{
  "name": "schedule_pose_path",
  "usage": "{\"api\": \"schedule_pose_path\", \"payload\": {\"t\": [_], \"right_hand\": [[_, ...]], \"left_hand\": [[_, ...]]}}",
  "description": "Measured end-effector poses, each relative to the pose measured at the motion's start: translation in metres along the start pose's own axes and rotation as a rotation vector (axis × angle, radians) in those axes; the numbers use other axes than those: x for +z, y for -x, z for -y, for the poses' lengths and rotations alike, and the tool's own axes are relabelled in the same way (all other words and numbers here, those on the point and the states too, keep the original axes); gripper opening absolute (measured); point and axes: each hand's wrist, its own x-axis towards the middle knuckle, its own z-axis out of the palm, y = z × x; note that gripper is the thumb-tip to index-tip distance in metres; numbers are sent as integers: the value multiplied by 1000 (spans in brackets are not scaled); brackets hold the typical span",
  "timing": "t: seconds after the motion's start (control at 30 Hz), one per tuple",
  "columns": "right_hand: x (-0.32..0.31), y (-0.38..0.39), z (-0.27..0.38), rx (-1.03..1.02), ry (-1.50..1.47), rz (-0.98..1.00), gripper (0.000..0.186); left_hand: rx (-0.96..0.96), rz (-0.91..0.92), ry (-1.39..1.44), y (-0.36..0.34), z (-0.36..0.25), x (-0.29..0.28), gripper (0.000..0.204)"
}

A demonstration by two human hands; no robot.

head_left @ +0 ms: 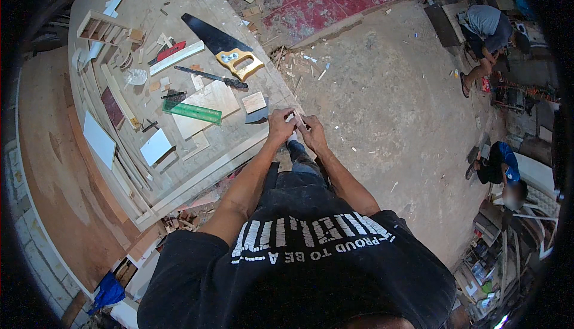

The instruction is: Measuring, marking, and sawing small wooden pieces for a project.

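Observation:
Both hands meet at the near right corner of the wooden worktable (203,194), fingers bent and pressed together. My left hand (281,127) and my right hand (313,133) pinch at a spot where anything between them is too small to make out. Just left of my left hand lies a dark flat blade (257,115), with a small pale wood block (254,102) on it. Farther up the table rests a handsaw (221,39) with a yellow handle. A green ruler (192,112) lies across a thin wood board (215,99), below a long dark tool (209,77).
White sheet pieces (98,139), wood strips (119,96), a small slatted wood piece (101,28) and a red-handled tool (170,51) lie on the table's left part. Offcuts litter the concrete floor (382,102). Two people, one in a grey shirt (483,19), one in blue (508,160), are at the right.

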Motion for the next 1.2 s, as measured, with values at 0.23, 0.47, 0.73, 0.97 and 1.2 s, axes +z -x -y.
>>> {"api": "schedule_pose_path", "payload": {"t": [0.23,0.47,0.73,0.97,1.2], "right_hand": [[-1,-3,-13,-57,70,2,37],[-2,-6,-15,27,37,-25,28],[-17,1,-12,295,-162,0,35],[-10,0,-6,188,-139,41,39],[-20,3,-4,224,-187,76,39]], "left_hand": [[-29,2,-35,1,-5,-1,43],[-32,17,58,1,5,-2,44],[67,-59,-249,19,-25,-11,42],[217,23,-411,14,-30,-23,35],[210,140,-402,1,-15,-27,32]]}}
